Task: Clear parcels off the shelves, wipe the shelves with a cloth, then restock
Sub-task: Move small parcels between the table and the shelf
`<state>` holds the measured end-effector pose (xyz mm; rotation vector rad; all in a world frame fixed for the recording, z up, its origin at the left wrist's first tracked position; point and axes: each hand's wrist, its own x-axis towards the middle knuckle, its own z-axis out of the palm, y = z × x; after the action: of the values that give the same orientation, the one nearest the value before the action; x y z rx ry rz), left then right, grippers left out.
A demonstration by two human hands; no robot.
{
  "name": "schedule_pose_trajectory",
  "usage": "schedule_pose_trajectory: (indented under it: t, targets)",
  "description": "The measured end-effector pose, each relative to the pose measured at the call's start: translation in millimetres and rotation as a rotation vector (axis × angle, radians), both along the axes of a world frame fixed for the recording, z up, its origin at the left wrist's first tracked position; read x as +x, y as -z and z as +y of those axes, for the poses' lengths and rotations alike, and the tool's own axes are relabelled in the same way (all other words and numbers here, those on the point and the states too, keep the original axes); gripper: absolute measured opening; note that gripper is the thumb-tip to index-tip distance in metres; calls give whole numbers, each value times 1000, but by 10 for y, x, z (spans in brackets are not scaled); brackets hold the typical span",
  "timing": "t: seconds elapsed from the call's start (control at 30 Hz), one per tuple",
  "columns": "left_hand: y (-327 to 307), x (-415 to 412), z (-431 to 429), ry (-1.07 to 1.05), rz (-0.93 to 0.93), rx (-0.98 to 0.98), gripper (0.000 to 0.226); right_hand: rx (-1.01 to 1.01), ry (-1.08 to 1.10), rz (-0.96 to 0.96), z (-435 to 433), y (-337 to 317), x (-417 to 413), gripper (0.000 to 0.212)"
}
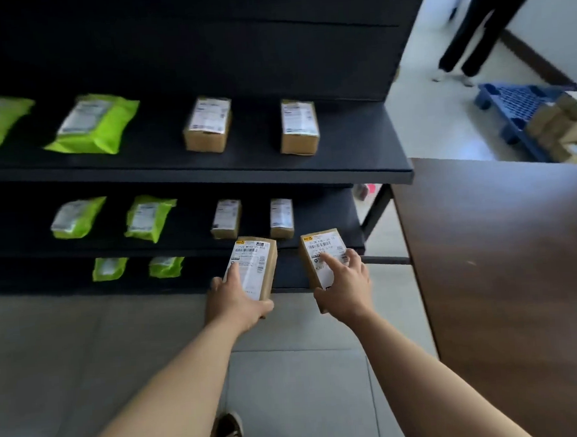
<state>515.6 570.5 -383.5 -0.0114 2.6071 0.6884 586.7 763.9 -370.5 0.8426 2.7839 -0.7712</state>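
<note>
Now: one box in each hand at the lowest shelf

We see the left hand (233, 302) grasping the left box (259, 264) by its near end, index finger flat along the label and thumb round the side. The right hand (347, 289) grasps the right box (319, 250) the same way, with its other fingers curled over the outer edge. Both boxes sit at the front of the lowest shelf (202, 274), just beyond the fingertips. We cannot tell whether they touch it.

Progress: past the fingertips and higher up, the middle shelf (186, 231) and upper shelf (252, 153) carry neat rows of parcels (207, 123). The lowest shelf shows only two green bags (109, 268), off to the left of the left-hand fingers, with a gap ahead of both hands. We judge these are the last boxes of the restock, though they may equally be the first ones cleared. No cloth is in view, so the wiping cannot be checked.

Hidden: hands and boxes cover the right part of the lowest shelf. The leftmost upper parcel is cut off by the frame. Shelf labels are too blurred to read. Far right of the right-hand fingers, a blue pallet (516, 103) holds blurred cartons.
</note>
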Motion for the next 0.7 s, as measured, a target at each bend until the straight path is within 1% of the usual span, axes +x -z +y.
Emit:
schedule_pose_trajectory:
  t: [0.13,0.3,0.47,0.7]
  targets:
    - [152,-345,-703,-63,-43,-34,101,-6,-84,-21,-642,176,-486,68]
    - [398,-605,-1154,-125,-107,-63,102,-19,-163,-110,-1057,487,-843,69]
    - [815,-786,-1312,-176,-160,-77,94,-49,-208,-215,-1163,911,-1116,69]
    - [1571,-1002,-1231,-243,-214,-65,91,-52,-300,-311,-1020,1666,-1439,75]
